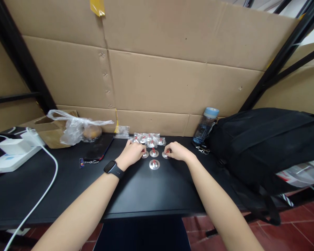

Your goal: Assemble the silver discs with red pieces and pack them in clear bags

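Observation:
My left hand [133,152], with a black watch [113,169] on its wrist, pinches a small silver finger cymbal [146,155] with its fingertips. Opposite it, my right hand [178,151] pinches another silver finger cymbal [165,155] by its middle. Between them lies a third cymbal [154,153] with a red cord at its centre. Nearer to me, one more cymbal [154,165] rests flat on the black table [157,195]. Just behind, several cymbals in clear plastic bags [149,138] sit in a cluster.
At the left are a white power strip [18,157], a cardboard box [51,132], a tied plastic bag [75,129] and a dark phone [98,148]. A bottle [205,125] and a black backpack [264,146] stand at the right. Cardboard [157,80] walls the back.

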The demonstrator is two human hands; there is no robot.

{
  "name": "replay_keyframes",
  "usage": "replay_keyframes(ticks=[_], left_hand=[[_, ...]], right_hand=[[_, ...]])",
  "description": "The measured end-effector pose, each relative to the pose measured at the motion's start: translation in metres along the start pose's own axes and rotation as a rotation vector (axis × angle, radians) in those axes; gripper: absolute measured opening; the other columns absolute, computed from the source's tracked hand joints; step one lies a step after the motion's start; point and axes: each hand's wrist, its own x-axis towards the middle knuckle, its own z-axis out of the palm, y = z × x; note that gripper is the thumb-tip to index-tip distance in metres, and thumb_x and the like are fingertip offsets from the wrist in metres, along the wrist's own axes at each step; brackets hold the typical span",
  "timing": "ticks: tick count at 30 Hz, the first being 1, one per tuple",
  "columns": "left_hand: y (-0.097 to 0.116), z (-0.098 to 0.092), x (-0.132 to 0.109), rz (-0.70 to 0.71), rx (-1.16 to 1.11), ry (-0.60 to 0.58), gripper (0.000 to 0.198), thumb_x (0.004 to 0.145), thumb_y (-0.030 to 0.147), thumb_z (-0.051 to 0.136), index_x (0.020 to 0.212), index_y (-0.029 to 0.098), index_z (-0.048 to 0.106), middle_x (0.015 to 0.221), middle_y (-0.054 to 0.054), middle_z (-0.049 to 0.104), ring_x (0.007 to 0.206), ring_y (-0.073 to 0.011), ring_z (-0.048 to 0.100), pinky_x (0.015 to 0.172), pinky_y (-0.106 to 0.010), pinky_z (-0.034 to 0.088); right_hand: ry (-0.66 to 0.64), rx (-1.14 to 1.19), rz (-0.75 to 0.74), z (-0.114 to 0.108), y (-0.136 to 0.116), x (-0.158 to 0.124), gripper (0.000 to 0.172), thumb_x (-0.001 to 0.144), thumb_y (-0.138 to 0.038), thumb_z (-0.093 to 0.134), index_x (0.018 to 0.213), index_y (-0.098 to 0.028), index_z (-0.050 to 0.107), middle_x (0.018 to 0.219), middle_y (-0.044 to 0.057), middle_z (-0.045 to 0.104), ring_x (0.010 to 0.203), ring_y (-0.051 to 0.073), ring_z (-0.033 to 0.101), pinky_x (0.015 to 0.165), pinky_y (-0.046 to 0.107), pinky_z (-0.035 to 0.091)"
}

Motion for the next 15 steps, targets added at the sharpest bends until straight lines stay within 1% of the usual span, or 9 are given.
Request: replay_keyframes(ticks=[5, 9, 12, 15], left_hand=[[-0.005, 0.003, 0.0, -0.04, -0.003, 0.037, 0.021, 0.086, 0.019, 0.054, 0.071, 0.024, 0.068, 0.076, -0.006, 0.069, 0.082, -0.0255, 0.061, 0.092, -0.045, 0.031], [-0.004, 0.004, -0.001, -0.052, 0.001, 0.051, 0.022, 0.087, 0.019, 0.052, 0.068, 0.022, 0.063, 0.077, -0.007, 0.067, 0.086, -0.0263, 0.06, 0.093, -0.046, 0.031], [-0.002, 0.003, -0.001, -0.05, 0.016, 0.104, 0.02, 0.092, 0.02, 0.049, 0.079, 0.022, 0.063, 0.091, -0.007, 0.068, 0.099, -0.0279, 0.057, 0.093, -0.046, 0.031], [0.002, -0.001, -0.001, -0.054, -0.02, 0.167, 0.018, 0.097, 0.025, 0.046, 0.091, 0.023, 0.062, 0.106, -0.008, 0.065, 0.105, -0.0277, 0.054, 0.091, -0.044, 0.032]], right_hand=[[0.108, -0.076, 0.041, 0.005, 0.003, 0.0, 0.016, 0.072, -0.008, 0.074, 0.072, -0.024, 0.075, 0.07, 0.002, 0.068, 0.065, 0.018, 0.063, 0.059, 0.025, 0.039], [0.122, -0.063, 0.092, 0.004, 0.001, -0.002, 0.019, 0.072, -0.005, 0.073, 0.065, -0.023, 0.07, 0.07, 0.003, 0.065, 0.062, 0.017, 0.06, 0.058, 0.024, 0.038], [0.11, -0.088, 0.086, 0.002, -0.002, -0.004, 0.02, 0.075, -0.004, 0.068, 0.065, -0.021, 0.066, 0.078, 0.005, 0.064, 0.067, 0.018, 0.06, 0.059, 0.025, 0.038], [0.15, -0.07, -0.033, 0.003, -0.007, -0.003, 0.017, 0.082, -0.007, 0.063, 0.071, -0.02, 0.064, 0.089, 0.006, 0.062, 0.081, 0.02, 0.06, 0.066, 0.026, 0.042]])
